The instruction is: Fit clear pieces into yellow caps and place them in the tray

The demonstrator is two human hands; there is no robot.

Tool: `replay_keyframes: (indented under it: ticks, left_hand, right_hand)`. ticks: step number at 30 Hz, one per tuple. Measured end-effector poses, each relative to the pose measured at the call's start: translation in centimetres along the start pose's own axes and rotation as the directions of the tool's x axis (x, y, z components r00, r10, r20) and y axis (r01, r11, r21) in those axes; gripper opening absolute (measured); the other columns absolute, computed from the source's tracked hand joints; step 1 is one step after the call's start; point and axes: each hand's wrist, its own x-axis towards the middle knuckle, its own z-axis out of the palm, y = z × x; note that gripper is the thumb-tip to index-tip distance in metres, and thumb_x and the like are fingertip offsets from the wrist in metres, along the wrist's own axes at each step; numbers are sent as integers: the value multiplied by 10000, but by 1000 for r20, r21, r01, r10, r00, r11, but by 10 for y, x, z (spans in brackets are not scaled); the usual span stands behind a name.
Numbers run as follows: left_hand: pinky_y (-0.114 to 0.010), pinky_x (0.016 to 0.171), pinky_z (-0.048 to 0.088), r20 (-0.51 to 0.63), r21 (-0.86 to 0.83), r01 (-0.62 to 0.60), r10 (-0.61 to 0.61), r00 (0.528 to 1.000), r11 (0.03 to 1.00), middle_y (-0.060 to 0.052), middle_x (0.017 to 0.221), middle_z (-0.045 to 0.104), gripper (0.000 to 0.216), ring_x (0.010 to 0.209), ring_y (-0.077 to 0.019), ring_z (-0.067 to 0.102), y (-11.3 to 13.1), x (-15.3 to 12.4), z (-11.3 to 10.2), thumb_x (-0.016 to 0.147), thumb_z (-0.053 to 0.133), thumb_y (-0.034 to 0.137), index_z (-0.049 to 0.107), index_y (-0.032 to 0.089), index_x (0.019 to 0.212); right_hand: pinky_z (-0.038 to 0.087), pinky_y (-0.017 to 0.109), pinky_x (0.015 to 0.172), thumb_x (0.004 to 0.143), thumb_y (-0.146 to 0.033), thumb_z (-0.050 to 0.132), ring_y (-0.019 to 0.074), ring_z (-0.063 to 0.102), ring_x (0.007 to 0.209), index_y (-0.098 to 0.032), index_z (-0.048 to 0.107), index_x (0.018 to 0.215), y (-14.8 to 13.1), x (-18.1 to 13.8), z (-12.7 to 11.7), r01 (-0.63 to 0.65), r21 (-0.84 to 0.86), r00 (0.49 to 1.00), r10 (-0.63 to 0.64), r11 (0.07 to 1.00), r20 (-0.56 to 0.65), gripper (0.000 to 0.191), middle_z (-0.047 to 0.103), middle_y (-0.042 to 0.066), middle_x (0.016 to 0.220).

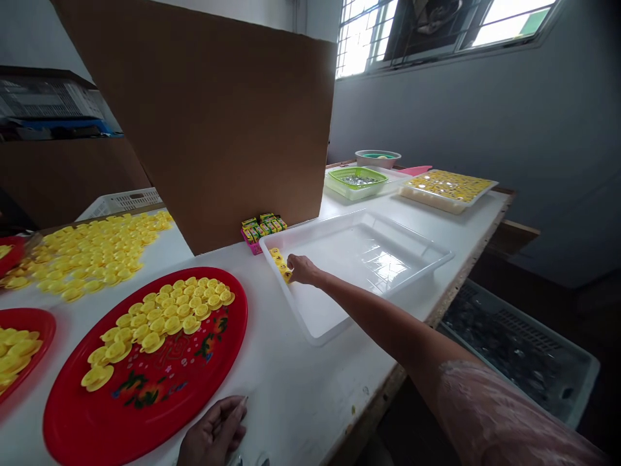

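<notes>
Inside the left end of the white plastic tray [334,310], my right hand [301,269] is closed, its fingertips pinched at the nearest of several small yellow pieces with dark printed marks [277,256]. These pieces stand in a short row along the tray's wall. My left hand [216,432] is low in the view, by the red tray's near edge, with fingers curled and thumb against them; whether anything is in it I cannot make out. The round red tray [145,430] has a flower print and bears rows of yellow hat-shaped plastic pieces [155,323].
A tall cardboard panel [228,129] stands behind a pink basket [253,246] of small green-and-yellow boxes [264,226]. More yellow pieces [97,249] lie at left. Back right are a green basket [359,176] and a filled yellow tray [449,186]. A grey crate [524,349] sits below the table edge.
</notes>
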Motion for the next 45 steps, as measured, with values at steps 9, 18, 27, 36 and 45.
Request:
replay_keyframes:
  ticks: [9,18,27,36,45]
  left_hand:
    - [-262,540,483,48,2,-35,35,998,999,-77,726,674,594,615,-205,600,-4,1,-3,524,734,622,688,141,868]
    - [-251,534,483,77,19,-57,55,996,998,-77,706,672,568,612,-195,595,-5,4,-6,558,738,587,677,128,887]
    - [-239,539,465,186,4,-112,109,976,994,-44,673,642,456,589,-160,580,3,1,-11,659,698,522,662,126,881]
    - [-238,599,487,54,-2,-290,289,956,957,-67,829,672,315,667,-151,604,19,-16,-39,766,643,399,659,138,942]
    - [-226,555,481,19,127,-266,266,964,956,-51,795,667,291,638,-151,607,23,-33,-55,770,622,394,658,145,917]
  right_hand:
    - [378,190,590,615,-180,772,127,577,793,-179,538,953,7,-11,-5,23,41,1000,-23,999,-16,411,635,26,969]
    - [389,209,593,575,-165,793,158,587,797,-175,566,917,6,-13,-6,51,36,996,-48,998,-78,411,654,34,938]
    - [430,257,753,884,-188,488,153,599,879,-183,547,1037,-65,-106,-14,399,110,880,-346,910,-324,164,608,75,1057]
    - [467,285,839,830,-110,541,187,608,951,-133,624,1045,-106,-190,72,661,281,711,-700,696,63,232,659,106,999]
    - [435,281,875,743,-66,589,178,582,946,-148,648,860,-130,-205,91,782,289,521,-833,553,186,154,667,76,948]
